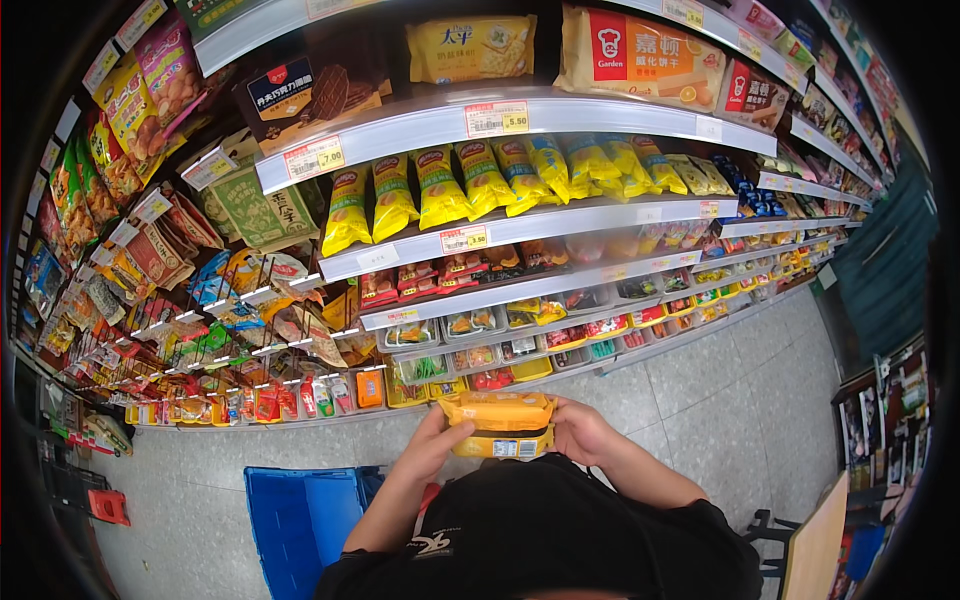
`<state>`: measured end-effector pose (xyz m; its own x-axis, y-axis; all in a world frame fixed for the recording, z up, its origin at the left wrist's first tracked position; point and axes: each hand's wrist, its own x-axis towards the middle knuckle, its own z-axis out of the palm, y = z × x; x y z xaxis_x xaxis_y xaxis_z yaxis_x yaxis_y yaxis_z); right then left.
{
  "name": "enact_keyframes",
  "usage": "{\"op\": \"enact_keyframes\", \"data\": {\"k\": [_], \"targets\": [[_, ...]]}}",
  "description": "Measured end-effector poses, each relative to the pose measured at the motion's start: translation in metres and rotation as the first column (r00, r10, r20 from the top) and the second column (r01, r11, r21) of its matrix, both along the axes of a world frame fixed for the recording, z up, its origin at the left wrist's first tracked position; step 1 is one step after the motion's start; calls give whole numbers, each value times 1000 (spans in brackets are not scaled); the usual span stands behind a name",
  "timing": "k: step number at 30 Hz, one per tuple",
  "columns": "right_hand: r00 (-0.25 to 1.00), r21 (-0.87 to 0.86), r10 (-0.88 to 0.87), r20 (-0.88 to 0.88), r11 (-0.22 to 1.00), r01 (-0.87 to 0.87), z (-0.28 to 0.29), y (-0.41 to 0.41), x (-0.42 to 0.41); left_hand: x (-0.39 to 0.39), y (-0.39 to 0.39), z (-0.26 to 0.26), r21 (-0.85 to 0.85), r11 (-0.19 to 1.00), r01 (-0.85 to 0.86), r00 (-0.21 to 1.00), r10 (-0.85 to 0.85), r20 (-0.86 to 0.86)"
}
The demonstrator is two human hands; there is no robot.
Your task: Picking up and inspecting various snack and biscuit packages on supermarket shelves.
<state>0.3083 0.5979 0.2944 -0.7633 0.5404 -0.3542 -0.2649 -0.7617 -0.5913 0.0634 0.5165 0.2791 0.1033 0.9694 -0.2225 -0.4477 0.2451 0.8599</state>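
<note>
In front of my chest I hold yellow biscuit packs (506, 411), seemingly two, one against the other with a dark gap between them. My left hand (437, 444) grips their left end, the thumb on the front. The fingers of my right hand (583, 433) close around the right end. The side turned towards me bears small print and a barcode. Up on the shelf stands a yellow pack of Pacific crackers (471, 49) that looks similar. Beside it are Garden wafer packs (641, 60) and a brown chocolate biscuit box (311, 94).
Shelves ahead carry yellow snack bags (442, 187) and plastic bins of small goods (409, 334). Bagged snacks (262, 202) hang on hooks at the left. A blue crate (281, 517) stands on the tiled floor (697, 405) at my left. A wooden board (817, 536) is at lower right.
</note>
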Motion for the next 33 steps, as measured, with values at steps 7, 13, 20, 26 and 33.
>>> {"op": "enact_keyframes", "data": {"k": [7, 13, 20, 26, 33], "targets": [[997, 40, 16, 69, 999, -19, 4, -1, -3, 0, 0, -4, 16, 1000, 11, 999, -10, -40], [998, 3, 9, 67, 1000, -9, 4, -3, -3, -2, 0, 2, 2, 999, 32, 998, -32, -46], [1000, 10, 30, 11, 1000, -30, 8, -4, -5, -3, -3, 5, 23, 999, 25, 998, -24, -56], [998, 55, 70, 0, 996, -70, 5, -2, -3, -2, -5, 5, -12, 1000, -12, 1000, 11, -18], [994, 39, 88, -69, 996, -85, -7, 0, 7, 1, -4, 10, -33, 999, -12, 1000, 13, 8]]}}
